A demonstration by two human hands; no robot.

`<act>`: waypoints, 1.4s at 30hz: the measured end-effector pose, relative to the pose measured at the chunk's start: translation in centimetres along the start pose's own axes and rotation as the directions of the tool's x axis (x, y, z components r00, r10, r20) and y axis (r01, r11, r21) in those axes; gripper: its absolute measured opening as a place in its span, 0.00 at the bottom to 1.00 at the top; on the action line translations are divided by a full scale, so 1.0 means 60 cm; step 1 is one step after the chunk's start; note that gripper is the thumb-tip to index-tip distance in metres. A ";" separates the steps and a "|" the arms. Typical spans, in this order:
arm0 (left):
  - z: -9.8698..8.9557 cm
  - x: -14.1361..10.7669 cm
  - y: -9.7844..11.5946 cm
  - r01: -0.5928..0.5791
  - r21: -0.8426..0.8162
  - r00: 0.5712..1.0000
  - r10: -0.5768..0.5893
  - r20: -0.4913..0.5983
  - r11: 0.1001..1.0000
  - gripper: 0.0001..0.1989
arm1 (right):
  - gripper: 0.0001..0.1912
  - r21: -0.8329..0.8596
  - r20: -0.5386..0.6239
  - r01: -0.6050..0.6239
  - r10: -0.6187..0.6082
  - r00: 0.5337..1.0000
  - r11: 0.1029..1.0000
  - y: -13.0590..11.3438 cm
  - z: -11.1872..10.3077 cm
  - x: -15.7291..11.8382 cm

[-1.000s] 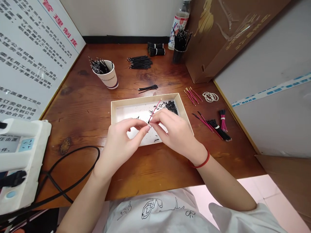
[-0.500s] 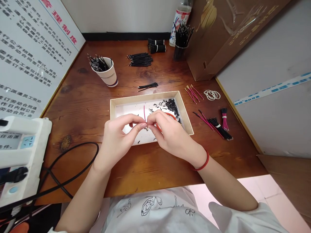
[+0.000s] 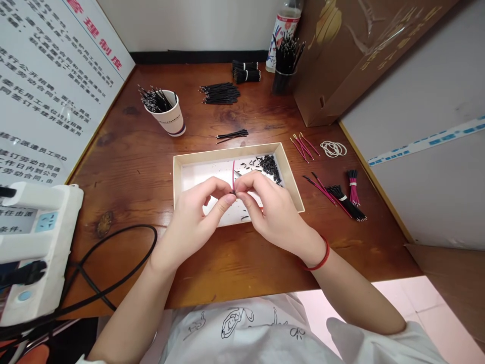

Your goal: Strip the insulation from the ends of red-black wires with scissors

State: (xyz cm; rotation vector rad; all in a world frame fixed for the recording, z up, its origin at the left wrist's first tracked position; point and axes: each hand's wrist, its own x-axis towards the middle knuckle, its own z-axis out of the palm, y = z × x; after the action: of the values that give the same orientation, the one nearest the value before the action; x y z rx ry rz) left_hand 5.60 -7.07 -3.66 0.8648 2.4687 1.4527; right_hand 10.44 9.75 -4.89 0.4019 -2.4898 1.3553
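Observation:
Fingertips of both hands meet over a shallow cream box [image 3: 178, 187], pinching a thin pink wire [image 3: 233, 173] that stands up between them. My left hand [image 3: 200, 215] is closed on its lower end, where a small dark part shows. My right hand [image 3: 267, 202] pinches the same spot from the other side, and the exact grip is hidden by the fingers. Black offcuts [image 3: 270, 168] are heaped in the box's right end. Scissors lie in the box, mostly hidden under my right hand; only bits of blade and orange handle show.
Beyond the box lie loose black wires [image 3: 232, 135], a paper cup [image 3: 171, 119] of wires and black bundles [image 3: 220, 93]. Pink wires [image 3: 303, 146], rubber bands [image 3: 333, 148] and tied bundles [image 3: 353, 187] are on the right. A power strip [image 3: 56, 242] and cable [image 3: 132, 227] occupy the left.
Both hands have shifted slightly right with the pink wire, which now stands straighter. A dark piece now shows at the fingertips, and my right hand covers more of the scissors.

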 end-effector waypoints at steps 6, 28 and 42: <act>0.000 0.001 -0.001 -0.154 0.136 0.988 0.150 0.040 0.979 0.07 | 0.08 -0.003 0.048 0.014 -0.014 0.999 1.000 0.000 0.000 0.000; 0.008 -0.005 -0.007 -0.333 0.265 0.929 0.363 -0.069 0.905 0.07 | 0.15 0.697 0.179 -0.370 0.351 0.919 0.614 0.014 0.001 0.009; 0.021 -0.002 -0.017 -0.372 0.460 0.859 0.487 -0.160 0.806 0.09 | 0.09 -0.174 -0.211 0.079 -0.116 0.971 0.982 -0.002 0.042 -0.013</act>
State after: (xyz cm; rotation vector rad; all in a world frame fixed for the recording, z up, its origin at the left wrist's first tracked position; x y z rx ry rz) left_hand 5.79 -6.57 -5.21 1.4938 2.9999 1.2341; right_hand 10.92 7.67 -6.40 0.3140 -2.3433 1.0828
